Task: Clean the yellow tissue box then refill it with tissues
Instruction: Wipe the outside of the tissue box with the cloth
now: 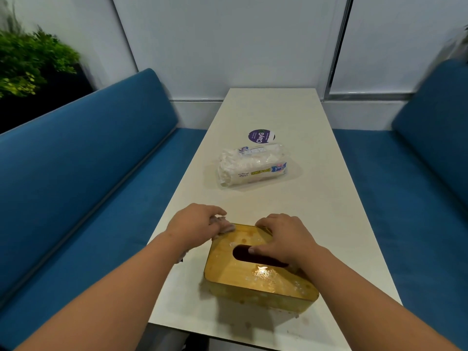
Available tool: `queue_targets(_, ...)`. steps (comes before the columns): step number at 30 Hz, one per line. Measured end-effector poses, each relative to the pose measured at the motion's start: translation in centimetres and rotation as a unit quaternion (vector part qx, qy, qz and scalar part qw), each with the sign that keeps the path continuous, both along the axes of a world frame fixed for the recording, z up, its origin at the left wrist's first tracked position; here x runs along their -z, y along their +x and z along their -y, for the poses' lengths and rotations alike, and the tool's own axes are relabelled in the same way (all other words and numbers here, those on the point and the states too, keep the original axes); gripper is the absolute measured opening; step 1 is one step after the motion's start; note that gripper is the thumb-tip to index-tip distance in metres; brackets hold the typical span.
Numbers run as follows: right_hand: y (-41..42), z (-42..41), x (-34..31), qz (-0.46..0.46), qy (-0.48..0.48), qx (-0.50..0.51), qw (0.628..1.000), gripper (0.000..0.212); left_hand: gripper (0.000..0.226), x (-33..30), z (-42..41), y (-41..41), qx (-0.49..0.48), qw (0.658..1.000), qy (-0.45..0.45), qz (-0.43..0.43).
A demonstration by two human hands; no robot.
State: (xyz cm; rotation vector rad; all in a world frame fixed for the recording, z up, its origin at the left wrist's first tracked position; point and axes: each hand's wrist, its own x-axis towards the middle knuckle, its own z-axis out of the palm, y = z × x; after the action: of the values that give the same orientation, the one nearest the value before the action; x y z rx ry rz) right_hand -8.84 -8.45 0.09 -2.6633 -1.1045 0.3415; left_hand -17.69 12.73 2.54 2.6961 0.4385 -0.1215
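1. Blue bench seats [83,158] flank a long pale table [326,188] that runs away toward a white panelled wall; a green plant [30,62] stands at the far left
2. At the near end of the table sits the yellow tissue box [255,274], turned slightly askew, its glossy lid wet and shining, with the dark oval slot on top
3. Left hand [195,224] rests at the box's far left corner, fingers curled down onto a small crumpled tissue [224,225] pressed against that corner
4. Right hand [283,239] lies on the lid, fingers spread and hooked over the far edge, thumb stretched along the slot, steadying the box
5. Farther along the table, well apart from the box, lies a clear-wrapped pack of paper towels [250,167]; just beyond it is a round purple sticker [261,136]
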Motion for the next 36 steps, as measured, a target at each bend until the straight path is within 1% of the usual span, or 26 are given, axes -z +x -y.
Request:
queue_targets(2,0.0,0.0,0.0,0.0,-0.001,-0.001,1.0,0.07,0.045,0.1,0.4,-0.3,-0.002,1.0,0.012,0.002)
queue_targets(7,0.1,0.2,0.2,-0.017,0.013,-0.005,1.0,0.071,0.043,-0.4,0.9,-1.8,0.043,0.998,0.038,-0.035)
queue_targets(11,-0.1,0.4,0.2,-0.022,0.026,-0.001,0.999,0.069,0.046,-0.5,1.5,-1.1,0.046,0.995,0.088,-0.015)
queue_targets(13,-0.1,0.4,0.1,-0.016,0.024,-0.005,1.0,0.068,0.047,-0.4,1.6,-0.8,0.038,0.996,0.084,-0.01)
queue_targets(18,0.0,0.3,0.0,-0.009,0.022,-0.009,1.0,0.069,0.045,-0.5,1.3,-2.2,0.067,0.993,0.082,-0.044)
queue_targets(23,0.0,0.2,-0.1,-0.001,0.006,-0.012,1.0,0.07,0.049,-0.3,1.8,-0.9,0.047,0.994,0.098,-0.017)
queue_targets(28,0.0,0.2,-0.3,0.0,-0.004,-0.012,1.0,0.07,0.045,-0.6,1.2,-3.2,0.085,0.99,0.096,-0.05)
queue_targets(33,-0.1,0.1,-0.5,-0.002,-0.016,-0.011,1.0,0.069,0.047,-0.4,1.6,-1.8,0.063,0.992,0.108,-0.025)
queue_targets(36,-0.1,0.1,-0.6,-0.006,-0.024,-0.01,1.0,0.07,0.046,-0.4,1.7,-2.7,0.078,0.99,0.111,-0.032)
